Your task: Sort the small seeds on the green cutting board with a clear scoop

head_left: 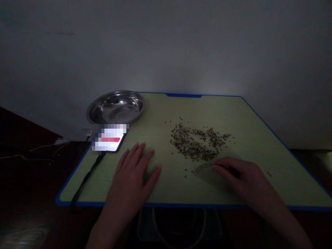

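Observation:
My left hand [131,173] lies flat on the pale green table [160,186], fingers spread and holding nothing. A clear protractor [207,173] with a curved, marked edge is pinched between the thumb and fingers of my right hand [241,174]. Its curved edge rests close to the near side of a scattered pile of small brown and pale grains or seeds [189,143]. A few loose ones lie apart from the pile, near the protractor's left end. Part of the protractor is hidden under my right hand.
A shiny steel basin [116,107] stands at the table's far left corner. In front of it lies a phone [110,138] with a lit screen and a dark strap [88,178]. Below the front edge is a dark round container [178,224]. A wall rises behind the table.

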`<state>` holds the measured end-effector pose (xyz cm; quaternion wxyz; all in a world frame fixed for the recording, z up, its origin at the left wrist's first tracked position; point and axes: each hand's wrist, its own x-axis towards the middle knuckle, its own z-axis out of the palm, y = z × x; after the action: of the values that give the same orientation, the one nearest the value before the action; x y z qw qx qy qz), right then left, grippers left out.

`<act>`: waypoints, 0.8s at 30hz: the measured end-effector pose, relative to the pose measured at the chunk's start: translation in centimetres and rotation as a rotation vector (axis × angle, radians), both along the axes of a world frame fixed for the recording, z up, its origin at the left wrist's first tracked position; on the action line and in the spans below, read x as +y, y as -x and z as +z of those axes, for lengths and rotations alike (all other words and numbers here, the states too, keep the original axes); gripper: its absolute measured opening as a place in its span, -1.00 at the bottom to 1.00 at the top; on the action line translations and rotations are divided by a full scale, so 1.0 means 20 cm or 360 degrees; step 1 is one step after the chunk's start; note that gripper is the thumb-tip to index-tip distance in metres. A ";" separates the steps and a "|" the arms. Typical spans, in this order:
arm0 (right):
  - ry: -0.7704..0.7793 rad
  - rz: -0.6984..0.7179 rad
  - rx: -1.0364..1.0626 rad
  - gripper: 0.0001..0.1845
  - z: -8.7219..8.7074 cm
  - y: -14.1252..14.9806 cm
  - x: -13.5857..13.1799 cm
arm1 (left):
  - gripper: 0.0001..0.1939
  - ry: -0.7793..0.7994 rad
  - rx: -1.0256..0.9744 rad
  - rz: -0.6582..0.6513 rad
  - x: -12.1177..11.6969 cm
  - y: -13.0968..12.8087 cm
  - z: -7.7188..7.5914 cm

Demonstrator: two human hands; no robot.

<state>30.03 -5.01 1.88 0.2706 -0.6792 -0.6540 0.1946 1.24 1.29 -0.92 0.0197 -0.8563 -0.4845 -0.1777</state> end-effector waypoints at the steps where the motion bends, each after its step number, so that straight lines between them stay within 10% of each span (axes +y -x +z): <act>1: 0.0000 -0.0017 -0.0004 -0.79 0.00 0.00 0.00 | -0.51 0.0007 0.0002 0.0001 0.00 0.00 0.00; 24: -0.0040 -0.0005 0.0001 -0.78 0.01 0.01 0.01 | -0.52 0.0008 -0.0029 -0.0007 0.00 0.00 0.00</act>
<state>29.89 -4.77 2.17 0.2796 -0.6767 -0.6552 0.1863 1.20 1.29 -0.89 0.0126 -0.8558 -0.4832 -0.1843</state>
